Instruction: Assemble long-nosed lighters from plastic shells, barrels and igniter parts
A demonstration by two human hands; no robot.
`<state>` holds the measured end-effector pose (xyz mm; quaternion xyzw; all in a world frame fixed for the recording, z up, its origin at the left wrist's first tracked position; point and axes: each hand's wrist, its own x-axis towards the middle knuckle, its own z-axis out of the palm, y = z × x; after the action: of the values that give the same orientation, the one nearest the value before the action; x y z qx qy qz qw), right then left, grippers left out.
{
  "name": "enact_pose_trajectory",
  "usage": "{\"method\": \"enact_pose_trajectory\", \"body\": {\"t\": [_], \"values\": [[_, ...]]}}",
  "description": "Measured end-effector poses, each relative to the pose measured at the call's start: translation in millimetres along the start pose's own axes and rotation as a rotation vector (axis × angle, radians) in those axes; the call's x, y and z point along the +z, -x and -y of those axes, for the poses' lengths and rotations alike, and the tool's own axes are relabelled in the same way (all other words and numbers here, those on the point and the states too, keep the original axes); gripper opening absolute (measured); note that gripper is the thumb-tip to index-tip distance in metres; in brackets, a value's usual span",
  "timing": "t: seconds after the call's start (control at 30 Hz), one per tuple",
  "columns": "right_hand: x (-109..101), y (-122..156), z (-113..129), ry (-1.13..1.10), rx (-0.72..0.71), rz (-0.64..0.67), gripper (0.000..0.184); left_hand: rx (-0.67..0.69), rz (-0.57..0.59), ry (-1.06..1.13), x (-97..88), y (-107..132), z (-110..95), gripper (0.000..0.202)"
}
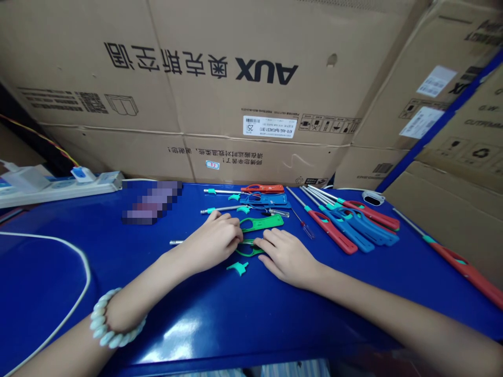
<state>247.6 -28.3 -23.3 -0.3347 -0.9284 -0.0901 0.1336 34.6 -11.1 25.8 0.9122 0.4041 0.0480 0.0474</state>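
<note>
A green lighter casing half lies on the blue table between my hands, its loop-shaped opening facing left. My left hand is closed at its front end, fingertips pinched together there. A metal tube pokes out to the left from behind that hand. My right hand grips the casing's rear end with bent fingers, hiding much of it. Just beyond lies a second green casing half. Nearer to me is a loose teal trigger. What is between my left fingertips is partly hidden.
Red and blue casing parts lie behind, with a screwdriver. Several long lighters are grouped at the right; a red lighter lies farther out. A power strip and white cable are left. Cardboard walls the back.
</note>
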Motion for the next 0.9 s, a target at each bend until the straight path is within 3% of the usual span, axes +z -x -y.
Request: {"method": "enact_pose_trajectory", "body": {"t": [0.9], "values": [[-8.5, -8.6, 3.5, -0.034, 0.058, 0.115, 0.029, 0.029, 0.004, 0.004, 2.7, 0.2, 1.9, 0.025]]}}
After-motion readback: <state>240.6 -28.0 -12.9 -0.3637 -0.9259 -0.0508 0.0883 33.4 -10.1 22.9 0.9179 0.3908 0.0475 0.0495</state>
